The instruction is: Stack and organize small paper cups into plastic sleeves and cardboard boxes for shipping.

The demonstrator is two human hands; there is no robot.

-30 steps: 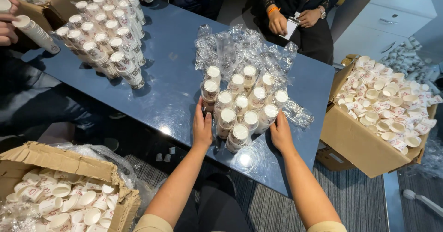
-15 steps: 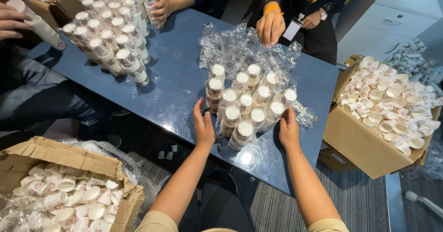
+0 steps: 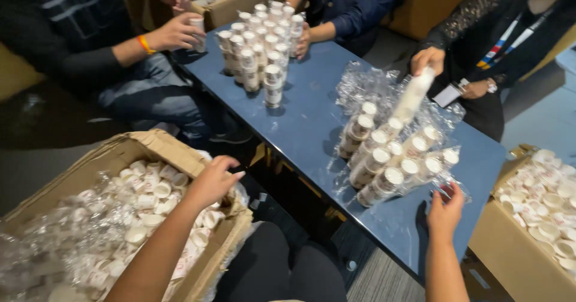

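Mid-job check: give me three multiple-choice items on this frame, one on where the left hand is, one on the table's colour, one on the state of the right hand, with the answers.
1. Where is the left hand?
A. Flat on the table
B. Over the cardboard box of small cups at the left
C. On the stacks at the table's far end

2. What colour is the table?
A. Blue
B. White
C. Red

3. What is the state of the right hand?
A. Clenched around a cup stack
B. Out of view
C. Open, fingers at the clear plastic wrap edge near the cup stacks

Answers: 1 B, the hand hangs above the cardboard box beside the table. 2 A, the bare top between the groups of stacks is glossy blue. 3 C, the fingers are spread by the clear plastic wrap near the cup stacks, gripping no stack.
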